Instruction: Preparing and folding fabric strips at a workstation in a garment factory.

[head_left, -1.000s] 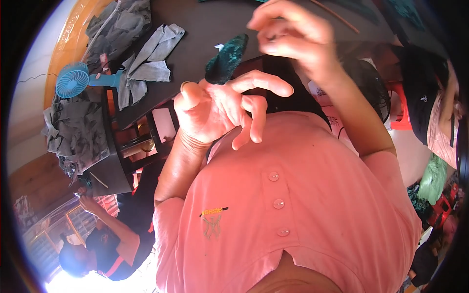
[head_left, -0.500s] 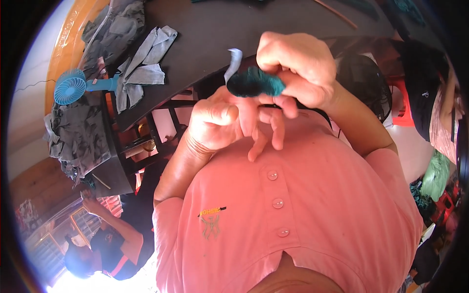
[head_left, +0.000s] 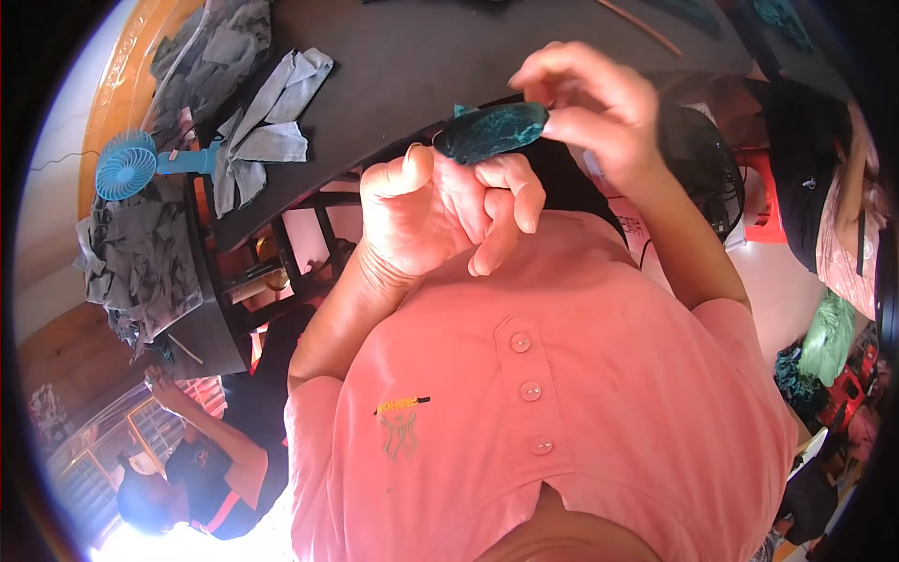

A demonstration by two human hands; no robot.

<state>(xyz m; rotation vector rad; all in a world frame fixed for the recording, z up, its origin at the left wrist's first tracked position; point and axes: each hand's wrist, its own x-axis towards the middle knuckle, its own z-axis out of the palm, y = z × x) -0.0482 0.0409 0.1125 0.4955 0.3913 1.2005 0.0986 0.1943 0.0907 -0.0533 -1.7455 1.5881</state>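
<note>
A dark green velvety piece of cloth, oval and folded or rolled, lies across the upturned fingers of my left hand. Those fingers are bent, and some of their tips are hidden behind the cloth; the thumb stands up, away from it. At the cloth's right end, the thumb tip of my right hand touches or nearly touches it. The other right fingers are raised, spread and slightly blurred. Both hands are in front of my pink shirt, close to the edge of the dark table.
Grey cloth strips lie on the table at left, beside a blue handheld fan and heaps of grey cloth. A thin stick rests at the far side. Another person is at lower left. A red stool stands at right.
My right hand has opened its fingers and lifted slightly up and right. The cloth has risen a little, and the pale strip curling from its left end no longer shows.
</note>
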